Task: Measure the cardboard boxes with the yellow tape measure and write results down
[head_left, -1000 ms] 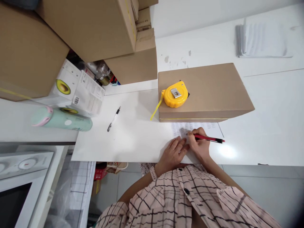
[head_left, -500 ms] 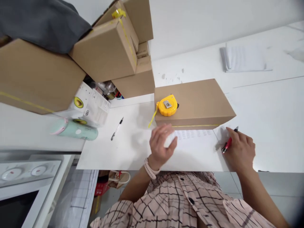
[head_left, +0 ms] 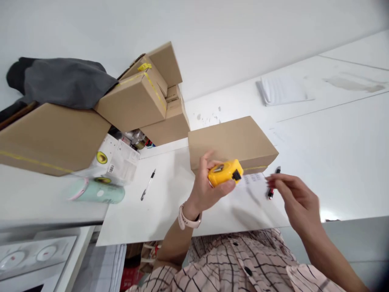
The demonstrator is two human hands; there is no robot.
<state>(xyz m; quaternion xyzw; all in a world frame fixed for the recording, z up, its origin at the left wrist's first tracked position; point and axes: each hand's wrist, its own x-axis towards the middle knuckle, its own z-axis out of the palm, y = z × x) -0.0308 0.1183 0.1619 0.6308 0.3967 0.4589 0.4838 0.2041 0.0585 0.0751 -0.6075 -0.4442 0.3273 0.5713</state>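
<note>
Head view: your left hand grips the tape measure over the near edge of the cardboard box, tape seemingly undrawn yet, rows down on the sheet before that box, pen off its right front corner, right hand beside pen, fingers too blurred to tell if pinching.

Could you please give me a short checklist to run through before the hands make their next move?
1. Yellow tape measure gripped in the left hand: ok.
2. Right hand clear of the red pen: cannot tell; the two overlap in this view.
3. Cardboard box resting on the white table: ok.
4. Printed sheet fully visible: not ok; the box hides part of it.
5. Clear pen with black grip apart from both hands: ok, lying left of them.
</note>
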